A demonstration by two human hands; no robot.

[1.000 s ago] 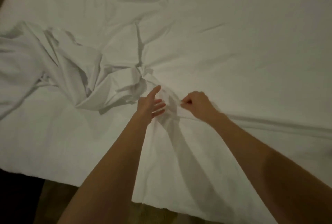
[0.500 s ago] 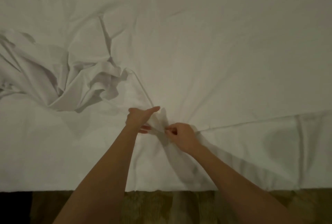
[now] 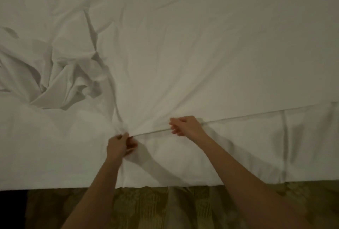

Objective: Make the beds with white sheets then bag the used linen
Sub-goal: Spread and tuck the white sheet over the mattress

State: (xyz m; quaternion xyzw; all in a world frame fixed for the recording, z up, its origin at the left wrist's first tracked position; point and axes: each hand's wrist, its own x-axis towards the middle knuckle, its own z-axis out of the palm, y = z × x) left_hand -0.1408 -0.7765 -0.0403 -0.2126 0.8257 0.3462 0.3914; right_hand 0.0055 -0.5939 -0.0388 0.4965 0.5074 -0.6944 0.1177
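A white sheet covers the bed and fills most of the view. Its hemmed edge runs as a taut line from the far right down to my hands. My left hand pinches that edge near the bed's front side, fingers curled round the cloth. My right hand grips the same edge a little to the right and higher. A crumpled bunch of the sheet lies at the left, with folds leading down to my left hand.
The bed's near side hangs down in white cloth to a straight lower border. Below it lies patterned olive-brown carpet. A dark patch sits at the bottom left corner.
Both hands have drawn the sheet edge toward the bed's front side and moved apart along it, pulling the hem taut. The view has tilted down, showing more carpet.
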